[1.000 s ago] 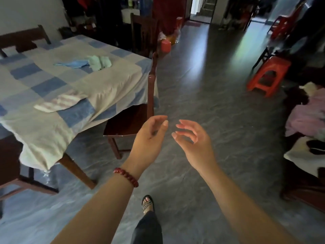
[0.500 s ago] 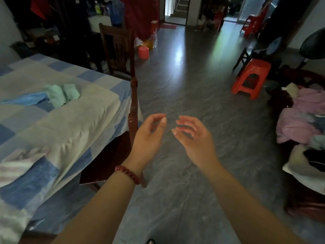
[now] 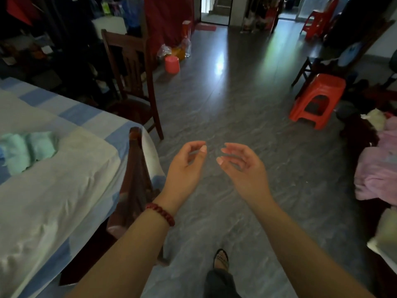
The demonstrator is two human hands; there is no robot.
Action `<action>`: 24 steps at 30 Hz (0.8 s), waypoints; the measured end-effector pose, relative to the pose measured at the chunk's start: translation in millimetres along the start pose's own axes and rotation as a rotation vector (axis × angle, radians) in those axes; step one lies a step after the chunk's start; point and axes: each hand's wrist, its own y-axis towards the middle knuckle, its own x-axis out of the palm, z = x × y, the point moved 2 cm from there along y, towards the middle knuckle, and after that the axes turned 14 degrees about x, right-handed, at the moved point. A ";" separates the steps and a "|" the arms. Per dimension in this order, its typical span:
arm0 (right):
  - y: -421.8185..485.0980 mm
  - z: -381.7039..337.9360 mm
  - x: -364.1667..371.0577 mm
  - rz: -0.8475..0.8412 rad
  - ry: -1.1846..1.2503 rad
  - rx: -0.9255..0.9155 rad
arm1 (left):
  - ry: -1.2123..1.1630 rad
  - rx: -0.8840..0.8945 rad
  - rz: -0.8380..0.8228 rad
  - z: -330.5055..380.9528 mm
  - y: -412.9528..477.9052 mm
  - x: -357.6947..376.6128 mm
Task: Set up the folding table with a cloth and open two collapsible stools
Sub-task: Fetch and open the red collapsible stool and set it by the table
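- Underfoot, the grey floor (image 3: pixel 236 108) runs ahead of you to a bright doorway.
- At your left stands a table (image 3: pixel 64 211) under a blue-and-white checked cloth (image 3: pixel 90 117), with a folded green rag (image 3: pixel 28 149) lying on it; whether the table folds, you cannot tell.
- A dark wooden chair (image 3: pixel 135 168) is tucked against the cloth at the table's corner.
- A red plastic stool (image 3: pixel 318 100) stands well off to your right.
- Your left hand (image 3: pixel 184 168) and right hand (image 3: pixel 242 168) hang side by side over the floor, not touching, fingers loosely curled and slightly spread, holding nothing.
- A red bead bracelet (image 3: pixel 161 212) circles your left wrist.
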 end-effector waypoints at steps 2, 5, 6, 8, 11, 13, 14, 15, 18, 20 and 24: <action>50.5 -11.8 -7.9 -0.015 -0.003 -0.003 | 0.018 0.006 0.000 -4.6 45.3 19.7; 119.4 -26.2 -19.6 -0.046 -0.006 0.000 | 0.021 0.019 0.023 -9.2 111.2 49.5; 138.7 -29.7 -21.6 -0.058 -0.003 -0.004 | 0.008 0.026 0.043 -10.8 130.7 56.3; 177.2 -34.3 -26.2 -0.081 0.003 0.003 | -0.008 0.033 0.078 -16.7 167.6 68.8; 222.2 -36.7 -31.5 -0.088 0.000 0.032 | -0.036 0.016 0.109 -32.1 207.8 79.0; 250.8 -38.4 -35.3 -0.076 -0.011 0.032 | -0.048 0.000 0.129 -46.0 232.3 84.0; 266.0 -39.6 -37.2 -0.068 -0.016 0.030 | -0.054 -0.007 0.133 -53.8 245.0 87.1; 281.6 -41.3 -39.0 -0.060 -0.019 0.032 | -0.062 -0.013 0.132 -61.2 258.1 90.0; 333.0 -45.8 -38.0 -0.049 -0.030 0.051 | -0.084 -0.015 0.139 -85.3 303.0 98.3; 370.5 -47.6 -30.7 -0.053 -0.045 0.045 | -0.108 -0.022 0.154 -103.1 336.9 103.1; 456.2 -51.0 -6.4 -0.072 -0.050 0.049 | -0.155 -0.013 0.200 -136.7 417.5 105.3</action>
